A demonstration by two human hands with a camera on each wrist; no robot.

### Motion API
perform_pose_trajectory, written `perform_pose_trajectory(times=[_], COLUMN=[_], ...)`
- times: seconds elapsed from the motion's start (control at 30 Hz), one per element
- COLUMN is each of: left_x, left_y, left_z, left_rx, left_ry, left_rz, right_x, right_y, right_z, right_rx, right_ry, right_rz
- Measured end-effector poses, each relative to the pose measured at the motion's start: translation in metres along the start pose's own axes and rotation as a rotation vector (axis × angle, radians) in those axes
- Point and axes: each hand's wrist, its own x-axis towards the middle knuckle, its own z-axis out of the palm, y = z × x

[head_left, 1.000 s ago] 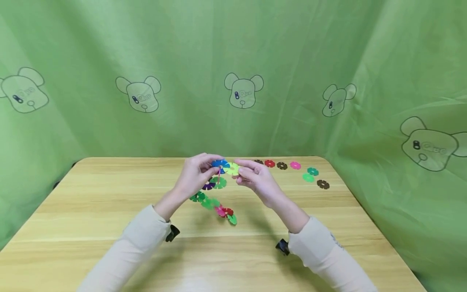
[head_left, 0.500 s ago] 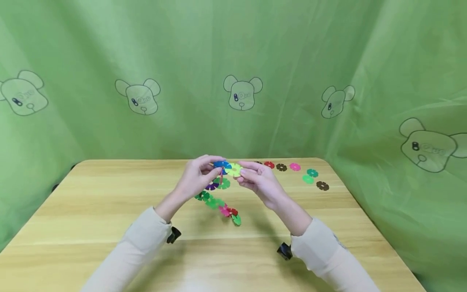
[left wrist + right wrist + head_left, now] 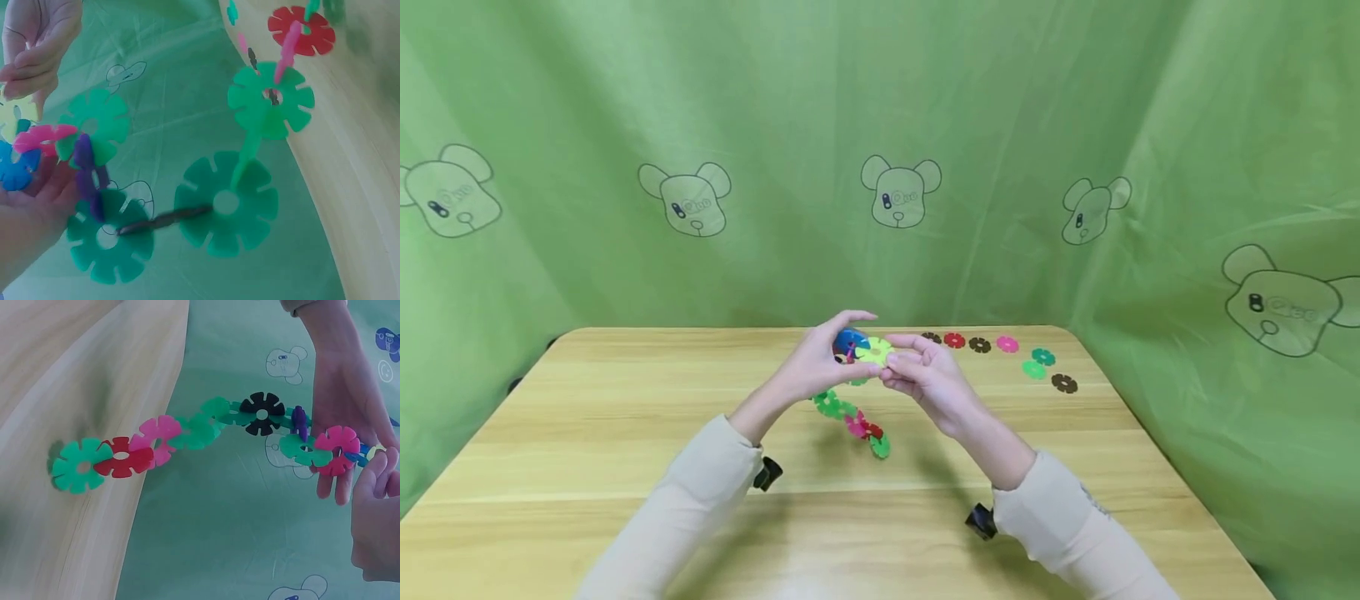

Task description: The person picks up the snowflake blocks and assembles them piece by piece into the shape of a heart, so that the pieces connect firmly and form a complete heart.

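A multicoloured chain (image 3: 200,433) of notched, flower-like discs hangs below the hands over the wooden table (image 3: 880,537). The right hand (image 3: 934,383) pinches one yellow disc (image 3: 867,354) at its upper end; the left hand (image 3: 812,364), earlier clamped on the blue disc (image 3: 848,340), now spreads thumb and fingers apart. Beyond lie seven loose discs (image 3: 1002,344), three brown.

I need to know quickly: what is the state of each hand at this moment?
Left hand: open, fingers extended near the blue disc.
Right hand: closed, pinching the yellow disc.
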Motion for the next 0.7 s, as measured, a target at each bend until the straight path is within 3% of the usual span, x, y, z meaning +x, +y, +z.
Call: perform_pose_trajectory(times=[0.17, 0.37, 0.57, 0.7], left_x=[0.000, -0.003, -0.004, -0.003], left_y=[-0.002, -0.004, -0.006, -0.005], left_z=[0.000, -0.001, -0.004, -0.006], left_rx=[0.008, -0.019, -0.044, -0.030], left_ry=[-0.028, -0.030, -0.026, -0.033], left_rz=[-0.026, -0.082, -0.125, -0.124], right_x=[0.001, 0.003, 0.012, 0.023], right_y=[0.006, 0.012, 0.014, 0.014], right_z=[-0.001, -0.012, -0.047, -0.080], right_rx=[-0.073, -0.267, -0.417, -0.496], right_ry=[-0.010, -0.031, 0.034, 0.129], right_rz=[-0.033, -0.136, -0.242, -0.238])
